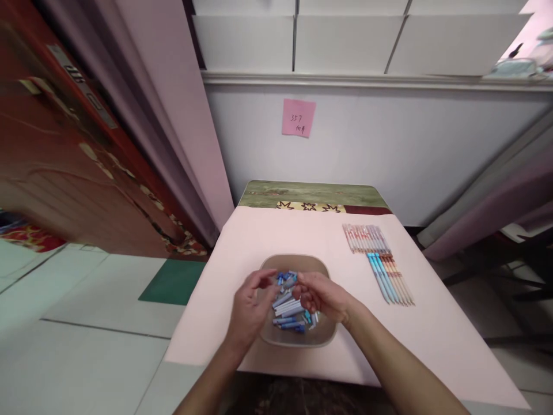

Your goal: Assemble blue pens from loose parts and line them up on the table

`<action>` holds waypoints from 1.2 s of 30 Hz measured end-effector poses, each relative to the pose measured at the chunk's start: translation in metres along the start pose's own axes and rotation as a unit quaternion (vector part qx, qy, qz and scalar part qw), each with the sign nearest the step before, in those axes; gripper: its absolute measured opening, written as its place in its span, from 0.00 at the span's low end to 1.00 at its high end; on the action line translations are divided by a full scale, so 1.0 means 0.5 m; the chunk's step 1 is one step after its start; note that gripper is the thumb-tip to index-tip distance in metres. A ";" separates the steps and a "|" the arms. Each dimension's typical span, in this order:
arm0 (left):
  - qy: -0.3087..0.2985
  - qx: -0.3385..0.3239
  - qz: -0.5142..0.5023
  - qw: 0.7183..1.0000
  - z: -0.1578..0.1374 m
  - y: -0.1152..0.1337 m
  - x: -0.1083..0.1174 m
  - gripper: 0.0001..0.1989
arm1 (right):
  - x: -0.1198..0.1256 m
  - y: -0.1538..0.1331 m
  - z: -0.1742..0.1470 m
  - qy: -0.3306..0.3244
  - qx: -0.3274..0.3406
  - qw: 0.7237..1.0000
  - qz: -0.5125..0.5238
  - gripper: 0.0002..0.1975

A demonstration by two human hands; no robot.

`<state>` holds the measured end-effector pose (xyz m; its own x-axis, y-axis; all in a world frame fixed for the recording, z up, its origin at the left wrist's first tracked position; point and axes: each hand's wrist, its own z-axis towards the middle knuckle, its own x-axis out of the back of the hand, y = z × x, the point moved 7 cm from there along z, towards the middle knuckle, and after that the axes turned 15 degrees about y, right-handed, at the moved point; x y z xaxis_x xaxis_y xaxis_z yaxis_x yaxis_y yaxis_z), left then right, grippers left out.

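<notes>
A beige plastic basin (298, 340) stands near the front of the table, with loose blue, white and pale pen parts (288, 307) lying in it. My left hand (254, 301) is over the basin's left side, thumb and forefinger apart with a gap between them. Over the right side, my right hand (323, 293) has its fingers curled and thumb pressed in. A small blue pen part (292, 281) shows at its fingertips, slightly blurred against the pieces below. Both hands are close together, apart from each other.
On the table's right lie a row of pale pens with red markings (367, 238), and below them several blue pens (382, 278) and brown-topped pens (396, 279). A pale pink cloth (242, 242) covers the table (315, 192). A pink note (298, 117) is on the wall behind.
</notes>
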<state>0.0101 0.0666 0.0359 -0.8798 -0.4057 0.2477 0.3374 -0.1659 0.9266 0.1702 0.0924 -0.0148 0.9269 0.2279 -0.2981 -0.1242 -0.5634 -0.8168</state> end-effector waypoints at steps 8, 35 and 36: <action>-0.092 -0.065 0.056 0.992 -0.008 0.044 -0.101 0.05 | -0.002 0.037 -0.005 -0.036 -0.081 0.992 0.085 0.27; 0.030 0.120 0.010 0.992 -0.001 -0.128 -0.013 0.12 | 0.180 -0.024 -0.071 0.380 0.135 0.697 -0.593 0.15; 0.030 0.122 -0.003 0.992 0.000 -0.130 -0.020 0.12 | 0.180 -0.015 -0.063 0.369 0.130 0.704 -0.593 0.13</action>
<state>-0.0031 0.0812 -0.0267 -0.8576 -0.4587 0.2325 0.2354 0.0517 0.9705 0.2656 0.0919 -0.0197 0.3539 -0.1123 0.9285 0.9197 -0.1389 -0.3673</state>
